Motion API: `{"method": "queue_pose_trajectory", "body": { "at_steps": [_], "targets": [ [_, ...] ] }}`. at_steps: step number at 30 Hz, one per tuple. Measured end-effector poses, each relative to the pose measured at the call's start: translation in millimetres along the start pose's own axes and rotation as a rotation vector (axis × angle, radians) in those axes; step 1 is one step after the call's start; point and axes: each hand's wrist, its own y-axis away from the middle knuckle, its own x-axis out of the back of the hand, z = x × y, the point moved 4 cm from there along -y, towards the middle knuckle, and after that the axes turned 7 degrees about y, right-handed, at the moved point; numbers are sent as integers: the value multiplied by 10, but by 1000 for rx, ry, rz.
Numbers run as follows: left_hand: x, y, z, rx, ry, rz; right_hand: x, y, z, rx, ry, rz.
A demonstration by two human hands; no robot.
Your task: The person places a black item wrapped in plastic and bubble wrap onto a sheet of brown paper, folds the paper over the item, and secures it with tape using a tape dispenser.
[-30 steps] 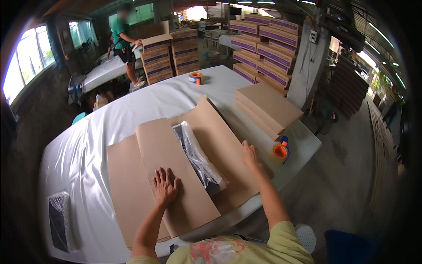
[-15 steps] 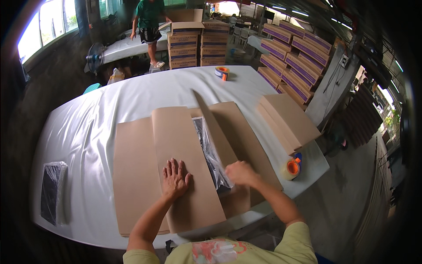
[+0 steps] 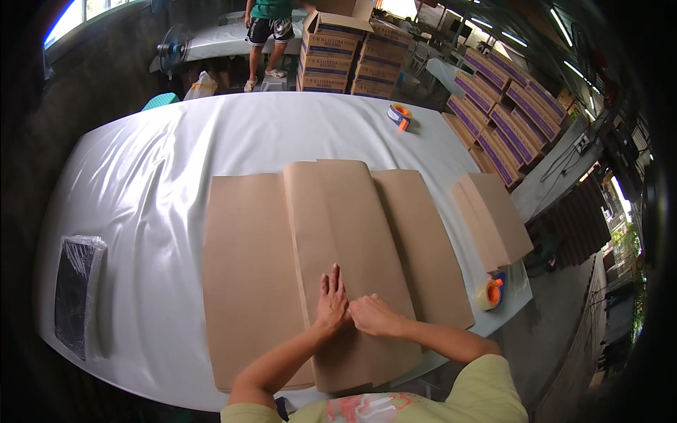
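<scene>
A stack of large brown paper sheets (image 3: 247, 282) lies on the table in front of me. Its upper sheet is folded from both sides into a long brown paper wrap (image 3: 352, 218), with one flap lapped over the other. My left hand (image 3: 333, 302) lies flat on the wrap with its fingers stretched out. Right beside it, my right hand (image 3: 377, 315) is closed at the flap's edge, its knuckles near my left wrist. Whatever is inside the wrap is now covered by the paper.
A dark plastic-wrapped pack (image 3: 76, 299) lies at the left on the white-covered table (image 3: 155, 211). Brown cardboard pieces (image 3: 493, 218) and a tape dispenser (image 3: 490, 292) are at the right; another tape dispenser (image 3: 400, 116) sits at the far edge. Stacked cartons (image 3: 328, 60) and a person (image 3: 270, 28) are beyond.
My right hand has brought the raised flap down leftward over the plastic-wrapped pack, hiding it. My left hand has shifted right, next to the right one. The whole view has moved a little.
</scene>
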Motion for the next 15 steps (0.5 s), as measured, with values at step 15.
{"method": "queue_pose_trajectory", "body": {
  "at_steps": [15],
  "targets": [
    [291,-33,-244,103,1246,419,-57,176,-85,-273,-73,153]
  ]
}}
